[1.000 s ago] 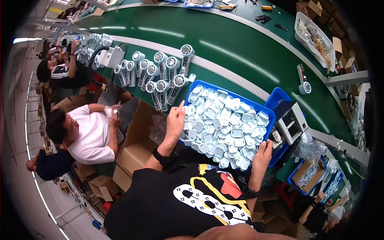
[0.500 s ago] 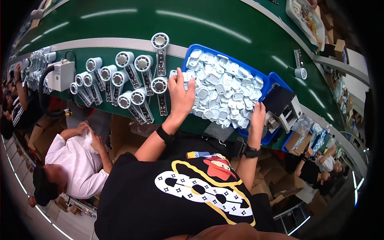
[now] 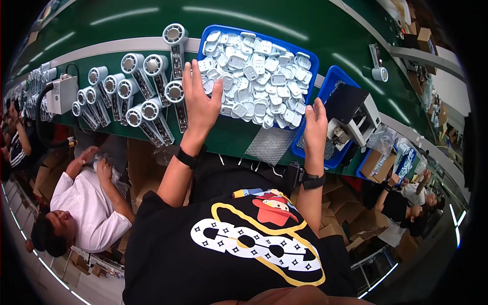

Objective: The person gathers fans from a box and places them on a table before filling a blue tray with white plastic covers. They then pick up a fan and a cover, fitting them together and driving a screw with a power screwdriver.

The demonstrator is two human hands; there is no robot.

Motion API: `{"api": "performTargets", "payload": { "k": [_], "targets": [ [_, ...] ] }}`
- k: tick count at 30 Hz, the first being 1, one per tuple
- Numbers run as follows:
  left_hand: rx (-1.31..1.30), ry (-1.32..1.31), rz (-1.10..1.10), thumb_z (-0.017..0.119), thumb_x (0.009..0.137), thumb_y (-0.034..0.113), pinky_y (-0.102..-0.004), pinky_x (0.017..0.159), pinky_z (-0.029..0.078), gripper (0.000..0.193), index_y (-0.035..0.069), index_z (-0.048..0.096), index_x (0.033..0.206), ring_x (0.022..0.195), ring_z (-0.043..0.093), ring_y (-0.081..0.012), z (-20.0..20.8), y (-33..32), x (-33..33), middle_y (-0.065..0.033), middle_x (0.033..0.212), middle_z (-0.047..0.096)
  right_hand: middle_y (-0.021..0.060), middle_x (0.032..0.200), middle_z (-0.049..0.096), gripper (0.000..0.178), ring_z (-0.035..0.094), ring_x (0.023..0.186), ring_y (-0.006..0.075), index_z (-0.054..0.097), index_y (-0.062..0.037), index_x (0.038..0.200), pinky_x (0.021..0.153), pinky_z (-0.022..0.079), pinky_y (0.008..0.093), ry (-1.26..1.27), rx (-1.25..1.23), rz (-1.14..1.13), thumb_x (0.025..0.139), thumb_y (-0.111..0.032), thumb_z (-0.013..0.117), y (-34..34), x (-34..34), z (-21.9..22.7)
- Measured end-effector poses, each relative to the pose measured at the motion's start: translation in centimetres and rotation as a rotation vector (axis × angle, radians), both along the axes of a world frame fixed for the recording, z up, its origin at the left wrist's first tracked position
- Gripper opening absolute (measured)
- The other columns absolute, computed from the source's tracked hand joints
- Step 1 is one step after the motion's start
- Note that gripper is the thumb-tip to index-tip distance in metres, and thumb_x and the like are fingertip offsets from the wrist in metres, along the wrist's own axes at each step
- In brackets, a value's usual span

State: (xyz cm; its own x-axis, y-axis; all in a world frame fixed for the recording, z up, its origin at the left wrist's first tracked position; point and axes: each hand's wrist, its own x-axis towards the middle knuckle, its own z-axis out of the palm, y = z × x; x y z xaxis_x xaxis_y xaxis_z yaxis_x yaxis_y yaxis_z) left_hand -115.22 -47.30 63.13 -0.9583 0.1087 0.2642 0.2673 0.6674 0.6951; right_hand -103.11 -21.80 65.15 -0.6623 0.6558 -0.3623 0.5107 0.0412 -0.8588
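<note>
A blue tray heaped with small white plastic covers sits on the green bench in front of me. My left hand is at its left side, fingers stretched upward and thumb apart, with nothing in it. At the near right corner, my right hand is raised with fingers extended, holding nothing. Whether either hand touches the tray I cannot tell. Left of my left hand stand several white handheld fans with exposed circuit boards in their handles.
A second blue tray and a black-and-white device are at the right. Bubble wrap lies near the bench edge. One more fan lies far right. A white box stands left. Co-workers sit at both sides.
The tray of covers has shifted away from me and slightly left, showing more bubble wrap and second tray. My hands have come off its sides. The whole view has also shifted.
</note>
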Motion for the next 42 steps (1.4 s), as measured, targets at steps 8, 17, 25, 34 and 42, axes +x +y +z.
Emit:
{"api": "performTargets", "payload": {
  "k": [8, 17, 25, 34, 42],
  "targets": [
    [0.049, 0.028, -0.176, 0.056, 0.091, -0.002, -0.0352, 0.087, 0.053, 0.025, -0.002, 0.064, 0.116, 0.099, 0.067, -0.0308, -0.9, -5.2, 21.0, -0.0167, 0.108, 0.068, 0.0110, 0.112, 0.070, 0.026, 0.065, 0.107, 0.0184, 0.062, 0.0033, 0.121, 0.093, 0.049, 0.0314, -0.024, -0.031, 0.438, 0.099, -0.009, 0.055, 4.5, 18.2, 3.6],
    [0.117, -1.055, -0.319, 0.061, 0.097, 0.028, -0.0376, 0.095, 0.051, 0.043, 0.001, 0.059, 0.130, 0.112, 0.066, -0.0294, -19.1, -15.5, 44.0, -0.0134, 0.121, 0.069, 0.0287, 0.108, 0.066, 0.035, 0.064, 0.099, 0.0452, 0.065, 0.0026, 0.112, 0.091, 0.052, 0.0491, -0.399, 0.138, 1.278, 0.086, -0.021, 0.057, 2.7, 24.8, -15.6],
    [0.266, -1.053, -0.484, 0.061, 0.097, 0.027, -0.0373, 0.096, 0.049, 0.042, 0.001, 0.059, 0.131, 0.114, 0.064, -0.0285, -26.7, -13.3, 21.8, -0.0131, 0.123, 0.068, 0.0262, 0.121, 0.064, 0.045, 0.060, 0.116, 0.0409, 0.062, -0.0049, 0.127, 0.102, 0.046, 0.0466, -0.393, 0.177, 0.919, 0.092, -0.033, 0.057, -2.1, 19.0, -22.1],
    [0.284, -1.297, -0.463, 0.060, 0.098, 0.026, -0.0370, 0.098, 0.048, 0.042, 0.000, 0.059, 0.131, 0.116, 0.062, -0.0274, -27.7, -12.5, 25.1, -0.0129, 0.126, 0.066, 0.0258, 0.122, 0.064, 0.045, 0.059, 0.117, 0.0409, 0.062, -0.0049, 0.127, 0.102, 0.046, 0.0465, -0.400, 0.116, 1.006, 0.091, -0.030, 0.058, 1.2, 16.7, -26.9],
    [0.161, -1.434, -0.544, 0.059, 0.099, 0.025, -0.0367, 0.100, 0.047, 0.041, 0.000, 0.059, 0.132, 0.117, 0.060, -0.0264, -20.0, -11.4, 25.9, -0.0127, 0.128, 0.065, 0.0253, 0.123, 0.063, 0.044, 0.059, 0.117, 0.0410, 0.061, -0.0049, 0.128, 0.101, 0.046, 0.0465, -0.311, 0.092, 0.950, 0.090, -0.028, 0.059, 5.4, 16.0, -19.3]
  ]
}}
